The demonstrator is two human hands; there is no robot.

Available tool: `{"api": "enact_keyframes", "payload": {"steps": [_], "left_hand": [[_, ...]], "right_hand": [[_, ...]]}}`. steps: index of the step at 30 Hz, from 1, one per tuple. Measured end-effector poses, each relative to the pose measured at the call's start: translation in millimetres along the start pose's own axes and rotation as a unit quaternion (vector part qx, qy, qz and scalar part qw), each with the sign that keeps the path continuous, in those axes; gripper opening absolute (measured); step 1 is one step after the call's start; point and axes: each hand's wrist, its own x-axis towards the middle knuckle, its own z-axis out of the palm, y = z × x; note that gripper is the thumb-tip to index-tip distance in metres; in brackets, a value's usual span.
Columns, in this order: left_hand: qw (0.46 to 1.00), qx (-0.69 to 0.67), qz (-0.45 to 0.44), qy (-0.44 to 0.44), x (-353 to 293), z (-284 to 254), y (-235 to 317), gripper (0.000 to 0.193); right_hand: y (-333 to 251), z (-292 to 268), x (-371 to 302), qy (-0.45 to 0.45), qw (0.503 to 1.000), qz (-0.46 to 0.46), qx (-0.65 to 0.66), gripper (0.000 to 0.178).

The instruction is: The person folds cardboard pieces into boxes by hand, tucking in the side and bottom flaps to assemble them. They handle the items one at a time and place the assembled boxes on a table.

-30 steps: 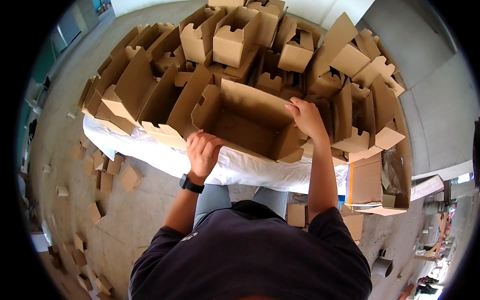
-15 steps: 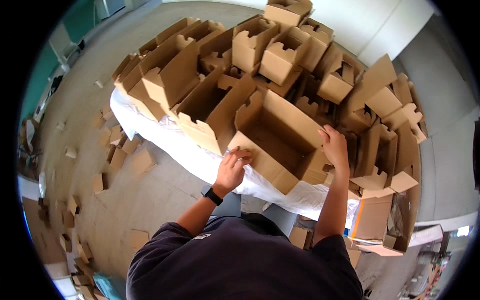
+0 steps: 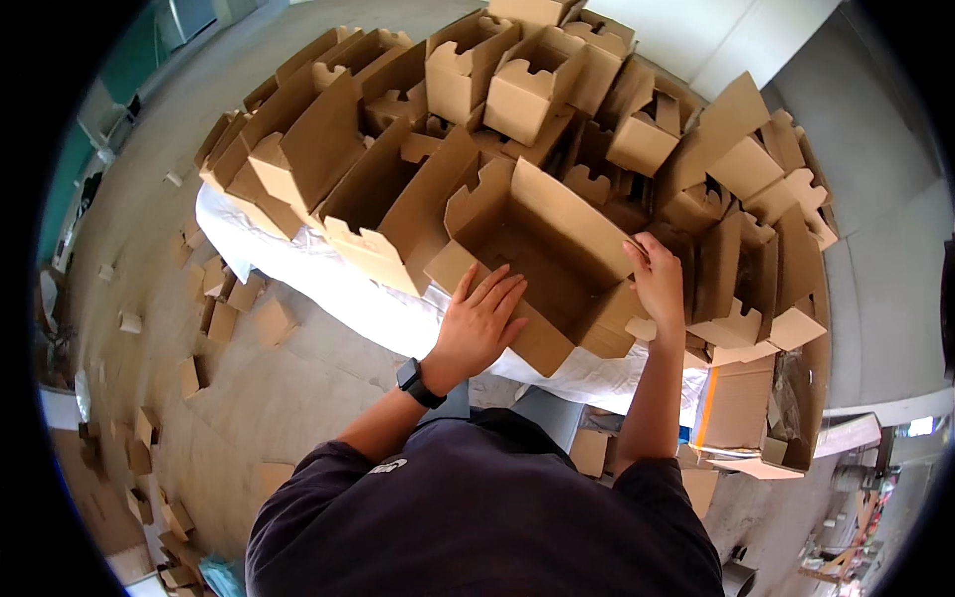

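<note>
An open-topped cardboard box (image 3: 537, 343) sits in front of me at the near edge of the white-covered table, its inside bare. My left hand (image 3: 482, 316), with a dark watch at the wrist, lies on the box's near long wall, fingers stretched out toward its top edge. At the box's right end, my right hand (image 3: 659, 284) has its fingers bent round the upper corner of the far wall, the thumb side against the cardboard. Its lower fingers are partly hidden. Left of this box stands another open cardboard box (image 3: 373, 254) with notched end flaps.
Many more open boxes (image 3: 532, 85) crowd the table behind and to the right. A white cloth (image 3: 298, 284) hangs over the front edge. Small cardboard pieces (image 3: 222, 321) lie scattered on the floor at left. A larger carton (image 3: 741, 403) stands at lower right.
My left hand has moved from the box's left corner rightward along the near wall and flattened out on it. My right hand stays at the right corner. The whole view has shifted slightly.
</note>
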Motion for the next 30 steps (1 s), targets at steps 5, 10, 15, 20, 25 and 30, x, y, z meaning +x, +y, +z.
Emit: {"api": "enact_keyframes", "payload": {"steps": [5,10,15,20,25,30], "left_hand": [[1.000,0.017,0.017,-0.005,2.2,12.5,1.7,0.046],[1.000,0.005,0.019,-0.003,5.6,14.9,-2.1,0.044],[1.000,0.008,0.013,-0.014,6.0,14.5,0.3,0.044],[1.000,0.010,0.013,-0.022,6.1,13.0,0.4,0.044],[1.000,0.004,0.016,-0.021,9.2,10.1,2.9,0.043],[1.000,0.008,0.012,-0.023,10.1,12.1,1.4,0.042]], "right_hand": [[12.6,2.0,1.1,0.002,0.999,0.047,-0.009,0.026],[10.6,7.1,2.9,0.014,0.998,0.054,-0.030,0.027],[16.0,8.4,4.6,0.018,0.997,0.045,-0.057,0.030],[24.1,13.6,15.8,0.011,0.995,0.093,-0.015,0.034],[21.4,6.3,6.4,0.014,0.995,0.075,0.064,0.036],[9.0,-0.5,-10.5,0.059,0.976,0.004,0.210,0.030]]}}
